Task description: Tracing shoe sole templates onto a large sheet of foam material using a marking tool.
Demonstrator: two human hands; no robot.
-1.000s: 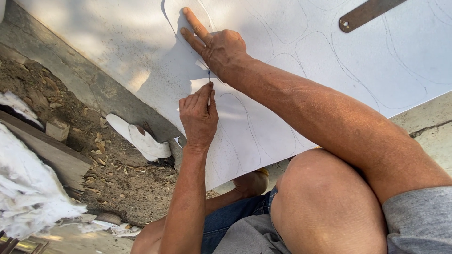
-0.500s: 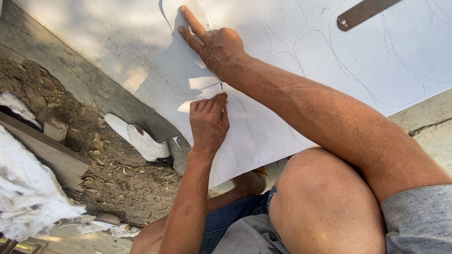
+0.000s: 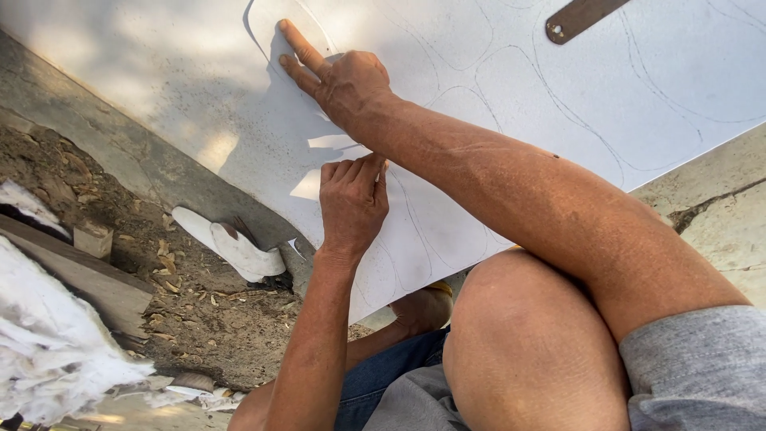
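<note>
The right hand (image 3: 347, 80) lies open and flat, fingers extended, pressing a white template (image 3: 275, 36) against the large white sheet (image 3: 495, 120). The left hand (image 3: 351, 203) is curled closed just below it, fingertips on the sheet; any held marking tool is hidden.

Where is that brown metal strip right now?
In the head view, the brown metal strip lies at the top edge, right of centre, on the white sheet among pencilled outlines, well away from both hands.
</note>
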